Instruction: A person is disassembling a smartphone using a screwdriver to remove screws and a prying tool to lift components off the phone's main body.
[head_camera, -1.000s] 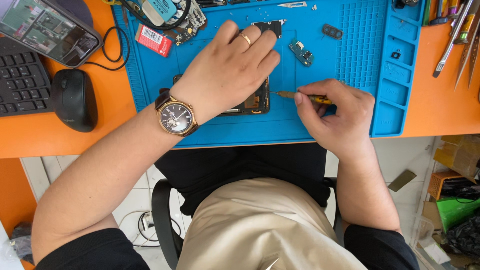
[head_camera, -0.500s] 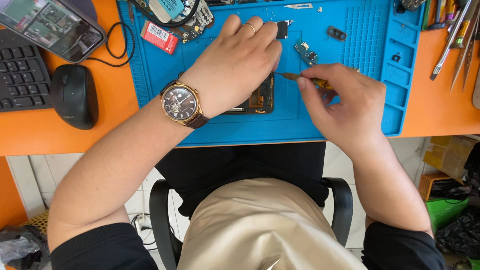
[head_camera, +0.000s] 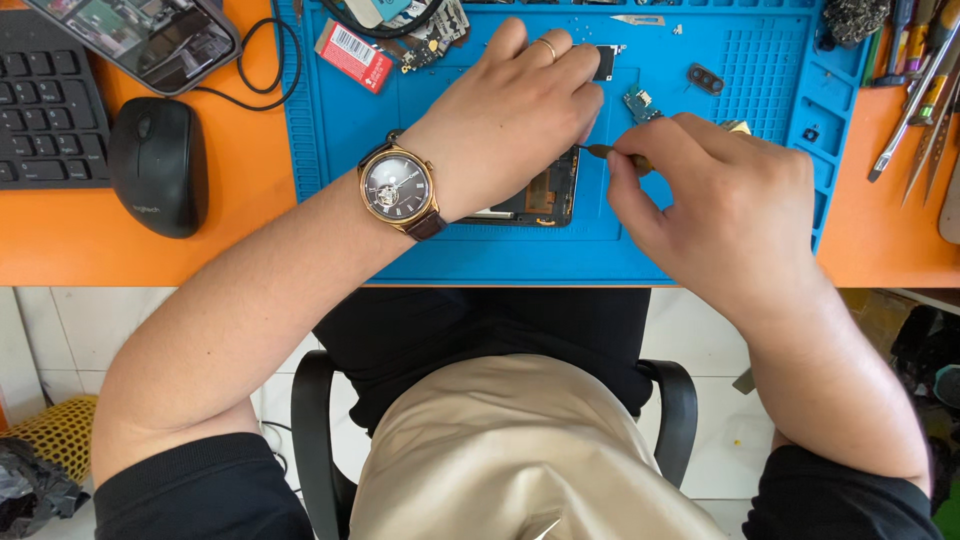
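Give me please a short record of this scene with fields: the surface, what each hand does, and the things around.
surface: blue repair mat on an orange desk
left hand: pressed flat on an opened phone, wristwatch on the wrist, ring on one finger
right hand: pinches a thin tool, its tip pointing toward the phone
on the mat: small circuit board, red packet
left of the mat: black mouse, keyboard, another phone
right edge: tweezers and hand tools
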